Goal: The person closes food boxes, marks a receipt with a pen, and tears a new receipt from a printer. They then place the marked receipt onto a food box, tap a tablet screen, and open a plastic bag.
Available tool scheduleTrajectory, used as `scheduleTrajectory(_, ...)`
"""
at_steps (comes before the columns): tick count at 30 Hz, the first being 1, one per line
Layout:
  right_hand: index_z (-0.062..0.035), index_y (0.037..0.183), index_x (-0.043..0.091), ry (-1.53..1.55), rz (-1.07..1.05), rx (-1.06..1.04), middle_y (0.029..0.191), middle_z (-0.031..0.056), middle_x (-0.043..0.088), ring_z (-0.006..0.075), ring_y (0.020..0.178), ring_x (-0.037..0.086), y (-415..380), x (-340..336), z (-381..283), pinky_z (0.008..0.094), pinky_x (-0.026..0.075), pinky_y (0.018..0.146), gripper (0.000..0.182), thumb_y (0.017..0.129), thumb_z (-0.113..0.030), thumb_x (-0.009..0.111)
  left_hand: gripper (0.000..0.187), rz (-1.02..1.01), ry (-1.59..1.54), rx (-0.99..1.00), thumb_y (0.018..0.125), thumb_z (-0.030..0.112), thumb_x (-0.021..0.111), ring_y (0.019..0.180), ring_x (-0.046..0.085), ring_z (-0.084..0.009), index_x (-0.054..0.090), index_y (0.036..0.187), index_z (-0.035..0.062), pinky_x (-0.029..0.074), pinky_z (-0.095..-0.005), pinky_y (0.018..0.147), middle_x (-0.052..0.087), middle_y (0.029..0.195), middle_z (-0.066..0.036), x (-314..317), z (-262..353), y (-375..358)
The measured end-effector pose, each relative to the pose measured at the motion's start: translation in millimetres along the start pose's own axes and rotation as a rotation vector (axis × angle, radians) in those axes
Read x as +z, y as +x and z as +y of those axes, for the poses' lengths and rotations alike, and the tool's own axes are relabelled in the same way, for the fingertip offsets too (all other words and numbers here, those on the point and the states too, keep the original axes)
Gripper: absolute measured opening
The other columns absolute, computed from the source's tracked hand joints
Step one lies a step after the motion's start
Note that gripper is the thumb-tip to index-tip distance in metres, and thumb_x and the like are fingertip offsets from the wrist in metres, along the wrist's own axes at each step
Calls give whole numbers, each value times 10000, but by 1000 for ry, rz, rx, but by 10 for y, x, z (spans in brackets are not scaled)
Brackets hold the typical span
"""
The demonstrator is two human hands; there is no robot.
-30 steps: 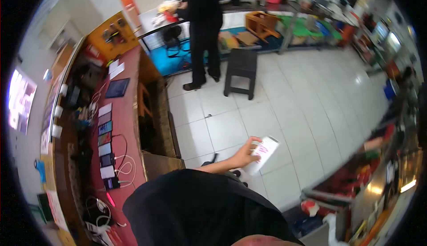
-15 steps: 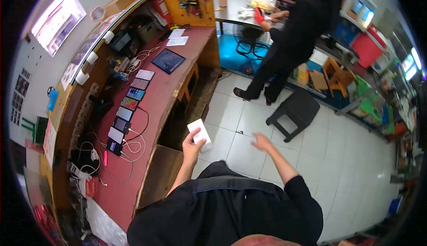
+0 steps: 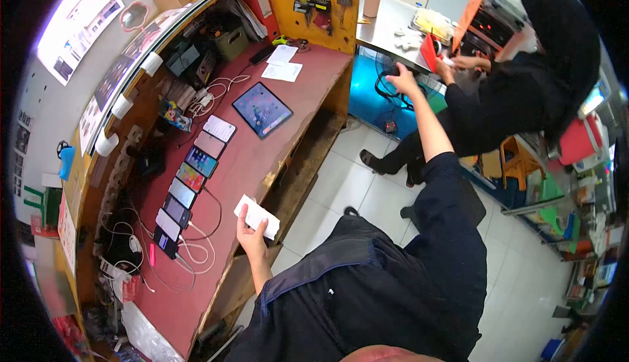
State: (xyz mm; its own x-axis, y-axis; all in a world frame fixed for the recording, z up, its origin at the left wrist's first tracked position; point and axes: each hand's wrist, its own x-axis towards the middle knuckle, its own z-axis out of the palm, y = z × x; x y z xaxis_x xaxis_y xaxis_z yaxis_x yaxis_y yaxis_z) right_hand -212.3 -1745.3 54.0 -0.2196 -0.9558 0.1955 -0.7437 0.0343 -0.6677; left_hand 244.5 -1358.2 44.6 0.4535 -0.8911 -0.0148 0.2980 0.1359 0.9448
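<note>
While gripped, white box (image 3: 257, 217) diagonal.

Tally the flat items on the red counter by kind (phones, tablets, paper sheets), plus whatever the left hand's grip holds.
Phones, in one row: 8
Tablet: 1
Paper sheets: 2
White box, held in the left hand: 1
Total: 12

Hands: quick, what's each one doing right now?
Left hand: closed on a white box over the counter edge.
Right hand: stretched out toward the steel table, holding nothing visible; grip cannot be told.
</note>
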Motion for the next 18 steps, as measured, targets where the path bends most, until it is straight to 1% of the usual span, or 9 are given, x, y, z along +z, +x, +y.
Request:
scheduleTrajectory(3, -116, 1329, 271, 117, -21, 247, 802, 93, 590, 176, 620, 568, 736, -210, 14, 294, 499, 485, 816, 652, -238, 710, 629, 90, 37, -21, 646, -149, 594, 1032, 485, -190, 406, 1229, -3, 393, -317, 886, 479, 1138, -121, 214, -185, 286)
scheduleTrajectory(7, -69, 1234, 419, -41, 147, 262, 990, 160, 569, 238, 837, 585, 1798, -247, 412, 342, 536, 529, 660, 650, -225, 683, 624, 140, 62, 7, 653, -146, 585, 1072, 470, -200, 397, 1230, 2, 369, -314, 922, 462, 1190, -117, 728, -370, 764)
scheduleTrajectory(8, -66, 1238, 414, -137, 183, 241, 1000, 183, 564, 269, 843, 580, 2201, -159, 727, 333, 535, 532, 655, 646, -202, 660, 621, 154, 61, 21, 654, -146, 582, 1087, 462, -198, 397, 1227, 4, 358, -315, 936, 457, 1195, -108, 964, -311, 881)
scheduleTrajectory(10, 13, 1213, 418, -116, 170, 254, 1146, 326, 445, 408, 1160, 353, 2601, -270, 929, 378, 313, 975, 616, 649, -207, 531, 616, 207, 78, 49, 654, -145, 580, 1077, 469, -198, 397, 1223, 4, 368, -323, 926, 451, 1201, -107, 1265, -348, 1194)
scheduleTrajectory(12, 32, 1195, 427, -111, 110, 200, 1065, 328, 499, 403, 1158, 360, 3058, -326, 1234, 352, 185, 1037, 593, 646, -180, 502, 615, 214, 113, 27, 653, -149, 575, 1048, 483, -193, 407, 1223, 7, 390, -318, 895, 464, 1179, -104, 1486, -403, 1566)
scheduleTrajectory(13, 56, 1170, 437, -160, 213, 349, 992, 316, 541, 373, 1166, 371, 3074, -370, 1122, 334, 117, 1052, 558, 652, -147, 476, 615, 212, 117, 5, 652, -152, 572, 1031, 490, -189, 413, 1224, 10, 401, -313, 878, 471, 1166, -100, 1578, -421, 1730)
scheduleTrajectory(14, 75, 1124, 477, -130, 209, 338, 960, 309, 556, 354, 1119, 431, 3054, -476, 1038, 335, 115, 1050, 499, 674, -140, 457, 615, 213, 124, -20, 652, -155, 569, 1014, 497, -184, 420, 1224, 13, 411, -308, 861, 478, 1153, -96, 1653, -435, 1854)
scheduleTrajectory(16, 16, 1118, 525, -399, -35, 431, 1035, 281, 546, 381, 1080, 459, 3391, -516, 1374, 418, 227, 1008, 514, 682, -252, 486, 615, 209, 139, -28, 652, -159, 563, 991, 505, -173, 426, 1226, 14, 419, -294, 842, 491, 1130, -95, 1898, -376, 2092)
scheduleTrajectory(18, 29, 1049, 569, -219, 39, 572, 1061, 265, 542, 395, 1113, 431, 3583, -380, 1802, 403, 283, 981, 468, 731, -293, 449, 615, 168, 243, -44, 656, -162, 559, 983, 509, -165, 419, 1230, 9, 420, -291, 842, 497, 1124, -103, 2154, -227, 2255)
